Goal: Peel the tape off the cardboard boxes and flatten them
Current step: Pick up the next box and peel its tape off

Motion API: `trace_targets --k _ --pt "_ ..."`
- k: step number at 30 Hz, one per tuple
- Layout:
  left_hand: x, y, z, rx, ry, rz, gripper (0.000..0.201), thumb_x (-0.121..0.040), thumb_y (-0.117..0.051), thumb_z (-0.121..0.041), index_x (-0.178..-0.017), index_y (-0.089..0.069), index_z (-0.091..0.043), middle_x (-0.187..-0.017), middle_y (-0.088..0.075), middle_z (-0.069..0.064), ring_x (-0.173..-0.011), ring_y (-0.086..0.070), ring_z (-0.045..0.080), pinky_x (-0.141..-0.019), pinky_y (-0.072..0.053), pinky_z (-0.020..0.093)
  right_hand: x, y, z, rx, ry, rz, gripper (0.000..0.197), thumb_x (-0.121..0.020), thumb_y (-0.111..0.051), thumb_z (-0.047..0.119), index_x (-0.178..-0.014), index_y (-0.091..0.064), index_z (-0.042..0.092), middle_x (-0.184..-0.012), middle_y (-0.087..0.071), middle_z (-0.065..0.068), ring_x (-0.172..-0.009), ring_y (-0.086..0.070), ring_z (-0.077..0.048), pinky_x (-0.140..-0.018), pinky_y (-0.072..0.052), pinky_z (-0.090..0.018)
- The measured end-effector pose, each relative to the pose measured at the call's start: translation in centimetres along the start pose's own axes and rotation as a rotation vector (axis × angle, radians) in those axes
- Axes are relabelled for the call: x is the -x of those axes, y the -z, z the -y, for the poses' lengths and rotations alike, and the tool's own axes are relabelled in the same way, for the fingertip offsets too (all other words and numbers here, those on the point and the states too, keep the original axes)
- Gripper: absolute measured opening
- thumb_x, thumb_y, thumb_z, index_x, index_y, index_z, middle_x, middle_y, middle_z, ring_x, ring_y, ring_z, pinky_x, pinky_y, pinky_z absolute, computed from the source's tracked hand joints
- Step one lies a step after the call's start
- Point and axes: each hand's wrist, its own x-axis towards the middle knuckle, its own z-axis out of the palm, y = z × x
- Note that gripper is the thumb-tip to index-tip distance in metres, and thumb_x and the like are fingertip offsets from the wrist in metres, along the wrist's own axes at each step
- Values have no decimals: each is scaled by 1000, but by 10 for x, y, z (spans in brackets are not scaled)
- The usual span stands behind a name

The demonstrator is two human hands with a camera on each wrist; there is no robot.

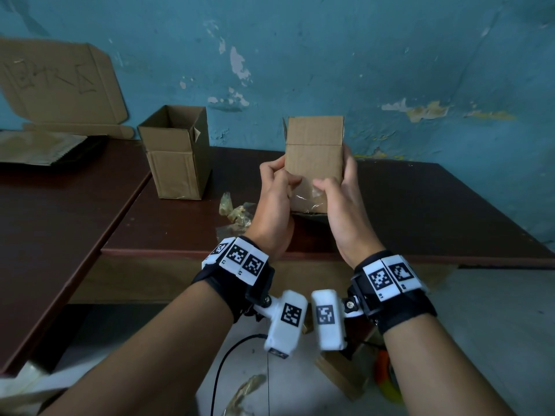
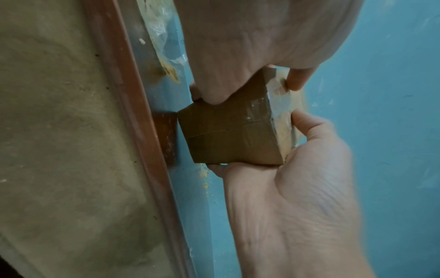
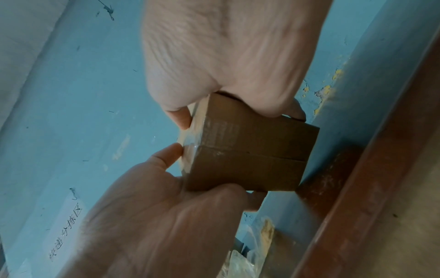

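I hold a small brown cardboard box point(image 1: 313, 157) upright above the dark table point(image 1: 420, 211), its top flaps standing open. Clear tape point(image 1: 306, 195) covers the lower part of the face toward me and wraps under the bottom seam point(image 2: 228, 131). My left hand point(image 1: 274, 187) grips the box's left side, thumb on the near face. My right hand point(image 1: 339, 190) grips the right side with its thumb on the tape. In the left wrist view the left hand point(image 2: 238, 56) is on top and the right hand point(image 2: 297, 188) below. In the right wrist view the right hand point(image 3: 226, 56) and left hand point(image 3: 154, 216) clasp the box point(image 3: 250, 150).
A second open box point(image 1: 177, 151) stands on the table at the back left. Crumpled tape point(image 1: 234, 211) lies beside my left hand. Flattened cardboard point(image 1: 60, 85) leans on the blue wall. A cable point(image 1: 222, 364) and cardboard scrap point(image 1: 345, 376) lie on the floor.
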Motion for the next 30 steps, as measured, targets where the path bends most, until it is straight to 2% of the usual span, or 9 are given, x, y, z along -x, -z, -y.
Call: trace_targets --k 3,8,12,17,18,21,23,26,30 --pt "-1 0 -1 2 3 -13 36 -104 -44 -5 -139 -42 -11 -143 -55 23 -133 -58 38 -111 -49 56 0 0 -1 0 0 -4 92 -79 -60 45 -165 -28 43 -161 -43 -2 -146 -48 -16 -121 -44 -51" --pt "-1 -1 0 35 0 -17 35 -101 -44 -2 -135 -46 -10 -127 -60 15 -114 -62 27 -102 -53 50 -1 0 -4 7 9 -2 90 -80 -60 44 -164 -28 46 -161 -43 -2 -147 -47 -17 -121 -44 -52" --pt "0 -1 -1 61 3 -14 36 -97 -44 1 -131 -47 -12 -125 -60 13 -113 -62 28 -96 -54 46 -1 -2 -5 9 18 -3 91 -79 -59 44 -165 -27 45 -161 -42 -2 -148 -46 -17 -122 -43 -52" --pt "2 1 0 52 1 12 62 -69 -54 -5 -131 -48 -15 -136 -59 17 -124 -61 34 -100 -54 45 -1 -1 -4 -21 11 8 93 -79 -60 44 -165 -27 43 -162 -42 -1 -147 -47 -15 -122 -43 -50" --pt "2 2 0 66 2 26 61 -73 -56 -5 -133 -47 -15 -139 -59 18 -128 -61 36 -101 -54 46 -2 0 -4 -30 10 6 93 -79 -60 43 -166 -27 42 -162 -42 0 -146 -48 -14 -122 -44 -49" --pt "0 1 2 95 -1 56 39 -101 -57 -13 -139 -47 -14 -145 -58 21 -135 -59 37 -109 -53 48 -3 2 -4 -93 9 -20 87 -85 -61 32 -166 -29 36 -160 -46 -3 -140 -56 -11 -118 -50 -45" --pt "-3 0 4 79 3 55 34 -109 -55 -16 -142 -46 -13 -146 -57 20 -136 -59 35 -111 -53 46 -3 2 -4 -125 2 -34 82 -89 -60 27 -165 -30 33 -158 -51 -4 -136 -60 -10 -115 -53 -42" --pt "-5 0 5 71 0 66 41 -106 -59 -11 -145 -46 -14 -148 -57 17 -137 -59 34 -109 -54 43 -4 1 -3 -147 -2 -59 80 -90 -60 27 -165 -30 28 -154 -55 -4 -133 -63 -11 -114 -53 -43" --pt "-4 0 4 92 -23 66 62 -89 -68 -15 -147 -45 -13 -150 -56 18 -140 -56 33 -113 -51 46 -4 2 -3 -149 9 -64 80 -92 -60 27 -165 -29 28 -156 -53 -4 -137 -60 -13 -118 -50 -46"
